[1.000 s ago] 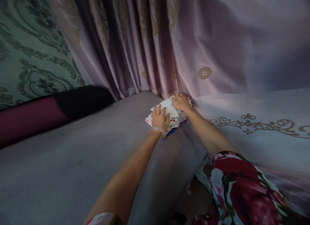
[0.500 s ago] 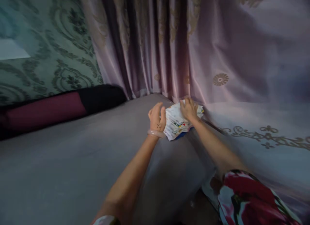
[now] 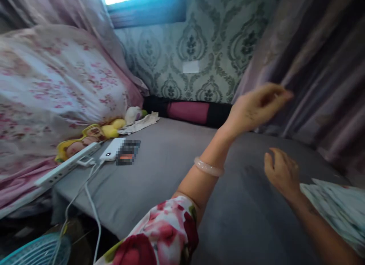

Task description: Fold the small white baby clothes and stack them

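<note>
My left hand [image 3: 256,107], with a pale bangle [image 3: 209,168] on the wrist, is raised above the grey bed surface [image 3: 171,173]. Its fingers are loosely curved, with a gap to the thumb, and nothing shows between them; the tips are slightly blurred. Lower and to the right, my right hand [image 3: 282,172] hovers over the bed with thumb and fingers apart, holding nothing visible. Beside my right forearm lies a stack of folded whitish cloth [image 3: 336,210], partly covered by the arm and blurred.
A white phone-like device [image 3: 112,149] lies beside a blurred-out item [image 3: 128,152]. A power strip [image 3: 68,164] with white cables runs along the left. Yellow plush toys [image 3: 111,129], a black and maroon bolster [image 3: 188,112] and a teal fan [image 3: 37,249] surround the bed.
The view has swung left. Both hands have come off the white printed cloth in the corner; my left hand is lifted higher and my right hand is now over the bed.
</note>
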Motion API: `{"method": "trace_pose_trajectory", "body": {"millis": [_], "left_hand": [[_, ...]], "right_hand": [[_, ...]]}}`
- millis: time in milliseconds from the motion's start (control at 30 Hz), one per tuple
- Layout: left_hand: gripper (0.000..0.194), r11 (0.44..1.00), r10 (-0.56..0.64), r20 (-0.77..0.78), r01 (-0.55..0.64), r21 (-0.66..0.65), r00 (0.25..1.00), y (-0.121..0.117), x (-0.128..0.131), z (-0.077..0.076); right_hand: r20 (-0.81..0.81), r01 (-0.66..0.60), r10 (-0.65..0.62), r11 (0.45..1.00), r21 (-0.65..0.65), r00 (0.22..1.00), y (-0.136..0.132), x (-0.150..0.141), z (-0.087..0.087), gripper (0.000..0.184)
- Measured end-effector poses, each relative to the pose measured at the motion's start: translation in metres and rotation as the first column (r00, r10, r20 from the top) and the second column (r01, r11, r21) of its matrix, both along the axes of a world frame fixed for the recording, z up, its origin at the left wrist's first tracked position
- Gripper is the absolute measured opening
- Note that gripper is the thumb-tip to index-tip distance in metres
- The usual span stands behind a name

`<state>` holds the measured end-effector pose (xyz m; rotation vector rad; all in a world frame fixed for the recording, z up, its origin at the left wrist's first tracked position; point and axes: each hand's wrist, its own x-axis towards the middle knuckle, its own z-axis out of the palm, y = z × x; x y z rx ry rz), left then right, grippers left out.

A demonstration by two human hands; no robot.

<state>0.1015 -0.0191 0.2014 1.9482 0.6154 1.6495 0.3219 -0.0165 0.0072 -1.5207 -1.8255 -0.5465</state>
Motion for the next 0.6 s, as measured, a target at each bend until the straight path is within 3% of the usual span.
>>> {"method": "trace_pose_trajectory", "body": {"millis": [67, 133, 233, 367, 467, 600], "left_hand": [[0.011, 0.985, 0.039, -0.468, 0.044, 0.165, 0.883, 0.027, -0.013, -0.020], [0.012, 0.973, 0.066, -0.688, 0.107, 0.206, 0.723, 0.051, -0.036, -0.045], [0.018, 0.989, 0.145, -0.767, -0.094, 0.111, 0.625, 0.077, -0.091, -0.085], [0.022, 0.925, 0.247, -0.822, -0.378, 0.041, 0.514, 0.092, -0.185, -0.136], [0.022, 0.826, 0.262, -0.868, -0.563, -0.024, 0.421, 0.089, -0.259, -0.164], [0.023, 0.650, 0.305, -0.891, -0.757, -0.062, 0.336, 0.073, -0.353, -0.183]], "right_hand": [[0.011, -0.076, 0.078, 0.993, -0.087, 0.997, 0.009, -0.037, -0.022, 0.046], [0.013, -0.130, 0.134, 0.973, -0.191, 0.991, 0.017, -0.074, -0.044, 0.046], [0.035, -0.197, 0.220, 0.924, -0.328, 0.975, 0.025, -0.123, -0.070, 0.047], [0.051, -0.261, 0.314, 0.858, -0.442, 0.948, 0.033, -0.173, -0.087, 0.050], [0.050, -0.294, 0.361, 0.825, -0.482, 0.931, 0.037, -0.194, -0.091, 0.054], [0.066, -0.271, 0.345, 0.830, -0.488, 0.936, 0.041, -0.204, -0.096, 0.060]]}}
